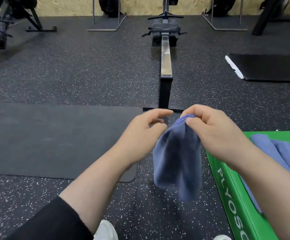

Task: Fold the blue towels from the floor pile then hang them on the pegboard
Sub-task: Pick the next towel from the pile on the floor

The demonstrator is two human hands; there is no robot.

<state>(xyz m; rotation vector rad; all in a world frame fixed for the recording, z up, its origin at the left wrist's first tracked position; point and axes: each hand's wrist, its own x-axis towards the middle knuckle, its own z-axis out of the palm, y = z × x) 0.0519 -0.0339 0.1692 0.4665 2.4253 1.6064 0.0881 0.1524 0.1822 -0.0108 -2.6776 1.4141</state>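
Note:
A blue towel (177, 160) hangs in the air in front of me, bunched and drooping toward the floor. My right hand (215, 134) pinches its top hem between thumb and fingers. Just left of that hem is my left hand (144, 134), fingers loosely curled and holding nothing; whether it touches the cloth I cannot tell. More blue towels (277, 153) lie on a green plyo box (230, 191) at the lower right, partly hidden by my right forearm. No pegboard is in view.
A dark exercise mat (54, 139) lies on the speckled rubber floor to the left. A rowing machine (165, 54) runs straight ahead, its foot just beyond my hands. A black pad (270, 66) sits at the right, and racks and stands line the back wall.

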